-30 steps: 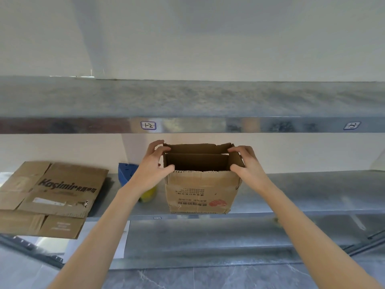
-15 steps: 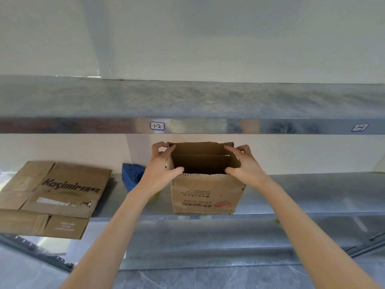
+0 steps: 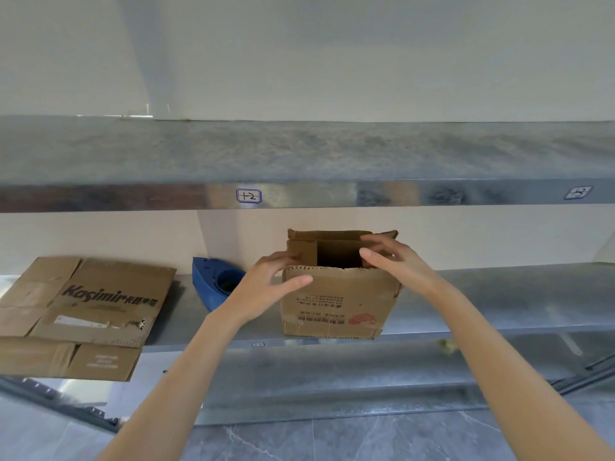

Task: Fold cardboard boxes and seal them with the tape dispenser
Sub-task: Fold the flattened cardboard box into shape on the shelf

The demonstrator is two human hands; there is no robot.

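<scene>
Cardboard box [image 3: 336,301] stands upright, worn, top flaps unsealed.

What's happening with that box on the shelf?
A person is folding the small brown cardboard box that stands on the grey metal shelf. The left hand presses the left side flap inward, and the right hand pushes on the right flap. The top is not yet closed. The blue tape dispenser lies untouched to the left, beside a flattened brown cardboard box.
</scene>
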